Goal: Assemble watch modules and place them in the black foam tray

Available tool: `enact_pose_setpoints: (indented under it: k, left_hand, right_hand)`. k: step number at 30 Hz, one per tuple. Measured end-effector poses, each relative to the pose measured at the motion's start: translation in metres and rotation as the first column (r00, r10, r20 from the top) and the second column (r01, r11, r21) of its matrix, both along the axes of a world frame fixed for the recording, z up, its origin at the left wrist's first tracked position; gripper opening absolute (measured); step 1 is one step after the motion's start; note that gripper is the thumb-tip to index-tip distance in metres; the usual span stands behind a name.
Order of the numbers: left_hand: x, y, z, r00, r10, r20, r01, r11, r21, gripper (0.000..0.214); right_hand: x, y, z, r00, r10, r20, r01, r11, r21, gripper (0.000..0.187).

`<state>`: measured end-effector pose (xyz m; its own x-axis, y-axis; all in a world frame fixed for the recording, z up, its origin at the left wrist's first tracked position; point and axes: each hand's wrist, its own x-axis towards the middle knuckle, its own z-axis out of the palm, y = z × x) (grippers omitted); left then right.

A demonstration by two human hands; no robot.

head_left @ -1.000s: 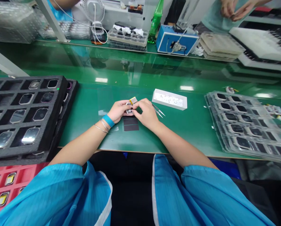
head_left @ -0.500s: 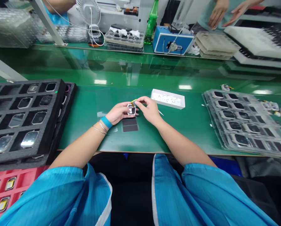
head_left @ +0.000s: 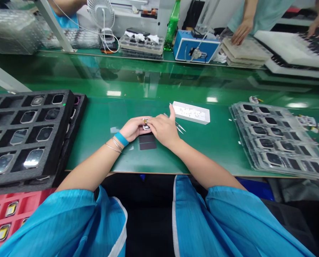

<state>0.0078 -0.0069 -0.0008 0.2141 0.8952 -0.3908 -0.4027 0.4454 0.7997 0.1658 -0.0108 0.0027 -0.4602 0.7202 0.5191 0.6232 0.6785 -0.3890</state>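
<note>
My left hand [head_left: 134,129] is closed around a small open watch case [head_left: 146,127], its silvery-white edge showing between the fingers. My right hand [head_left: 163,127] lies over the case, fingers together and bent onto it, thumb standing up and away. A bit of yellow [head_left: 145,121] shows at the fingertips; most of the case and the part at it are hidden. Beside my right hand, partly beneath it, are metal tweezers [head_left: 180,127] with their points toward the lower right. Dark rectangular pieces [head_left: 147,142] lie on the green table just below my hands.
A white box [head_left: 191,112] with tiny parts stands beyond my right hand. Foam trays of watches [head_left: 28,135] are stacked left, above a red tray [head_left: 20,207]. Clear trays [head_left: 279,139] with watch parts stand right. A co-worker's hand [head_left: 242,32] touches trays across the bench.
My right hand has turned from pinching a yellow-and-dark part to lying over the watch case, thumb raised. The case has tilted. More of the tweezers shows. The co-worker's hands have moved apart.
</note>
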Motion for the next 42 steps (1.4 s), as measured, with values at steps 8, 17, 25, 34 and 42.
enact_pose_setpoints:
  k: [8,17,25,34,42]
  left_hand:
    - [-0.006,0.001,0.000,0.996,-0.007,0.086,0.005,1.000,0.023,0.022]
    - [-0.007,0.000,-0.005,0.995,-0.092,0.027,0.087,0.984,0.155,0.041]
    - [-0.007,0.002,-0.011,0.989,-0.147,-0.023,0.148,0.954,0.261,0.043]
    - [-0.011,0.004,-0.006,0.992,-0.127,-0.027,0.130,0.969,0.210,0.038]
    - [-0.024,0.018,-0.014,0.905,0.133,-0.405,0.050,0.911,0.410,0.053]
  right_hand:
    - [0.003,0.006,-0.004,1.000,0.029,0.000,-0.029,0.997,-0.067,0.019]
    - [0.012,0.026,-0.024,0.893,0.082,-0.443,-0.323,0.802,-0.502,0.053]
    - [0.005,0.021,-0.027,0.770,0.058,-0.636,-0.499,0.676,-0.542,0.048]
    - [0.003,0.025,-0.028,0.747,0.023,-0.665,-0.494,0.689,-0.531,0.048]
    - [0.015,0.048,-0.038,0.727,-0.234,-0.646,-0.245,0.791,-0.561,0.039]
